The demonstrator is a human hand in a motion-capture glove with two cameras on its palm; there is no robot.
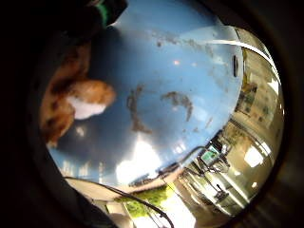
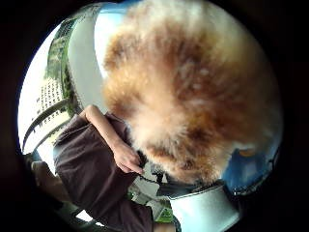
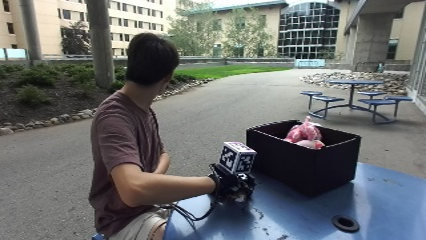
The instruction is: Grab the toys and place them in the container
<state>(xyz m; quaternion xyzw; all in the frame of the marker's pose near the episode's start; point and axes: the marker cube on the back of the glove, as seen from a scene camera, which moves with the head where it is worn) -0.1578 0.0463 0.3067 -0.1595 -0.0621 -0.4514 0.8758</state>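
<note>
- A furry brown toy point(image 2: 193, 96) is held close against the palm of the gloved right hand point(image 3: 229, 186), low over the blue table point(image 3: 373, 200)
- The pick-up step is judged under way
- Next, a lift and carry to the black container point(image 3: 303, 160), with a pink toy point(image 3: 303, 132) inside, is called for

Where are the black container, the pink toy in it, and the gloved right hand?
black container point(image 3: 303, 167), outside view, front wall
pink toy point(image 3: 303, 132), outside view, its body above the rim
gloved right hand point(image 3: 229, 187), outside view, back of glove
</note>
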